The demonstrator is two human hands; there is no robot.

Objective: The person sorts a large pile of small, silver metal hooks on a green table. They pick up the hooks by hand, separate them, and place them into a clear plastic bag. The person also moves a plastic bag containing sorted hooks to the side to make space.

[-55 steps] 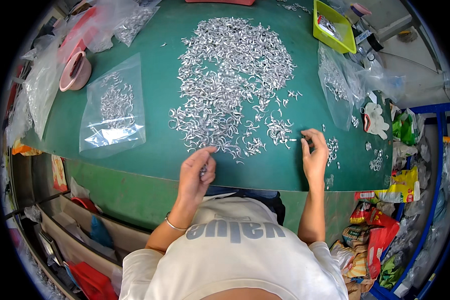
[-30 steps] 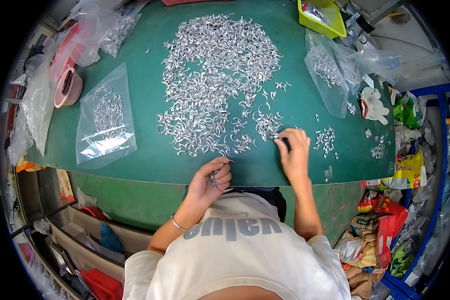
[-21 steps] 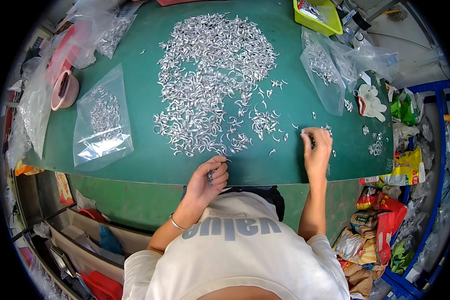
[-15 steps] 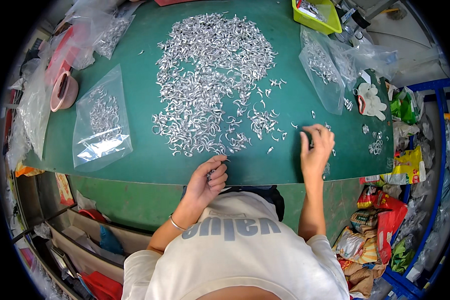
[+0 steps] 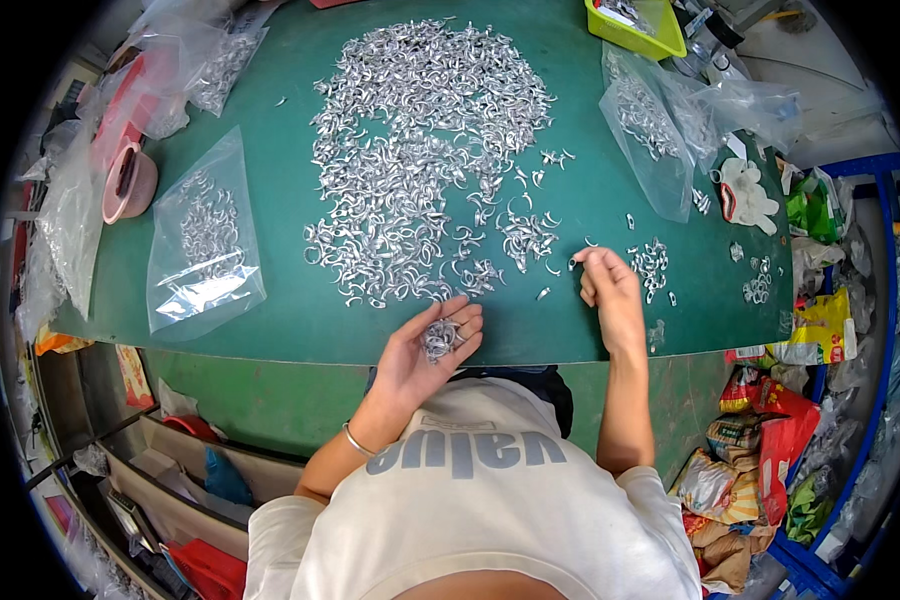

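Observation:
A broad heap of small curved silver metal pieces [image 5: 400, 170] covers the middle of the green table [image 5: 300, 330]. At the table's near edge my left hand [image 5: 415, 355] lies palm up, cupped round a handful of metal pieces [image 5: 438, 340]. To the right, my right hand [image 5: 610, 290] pinches one small metal piece [image 5: 574, 265] between thumb and index finger, its other fingers curled in. Beside that hand, a smaller group of metal pieces [image 5: 649, 268] sits on the table. A loose cluster [image 5: 526, 240] lies between the heap and my right hand.
Clear plastic bags of metal pieces lie left [image 5: 210, 235] and right [image 5: 650, 130] of the heap. A pink bowl [image 5: 130, 185] stands at the left, a yellow-green basket [image 5: 640, 30] at the far right. A white glove [image 5: 748, 197] rests near the right edge, beside a blue-framed rack [image 5: 885, 290].
My left hand has turned up and its fingers have loosened, showing the handful. My right hand has shifted slightly left and now pinches a metal piece, uncovering the small group beside it.

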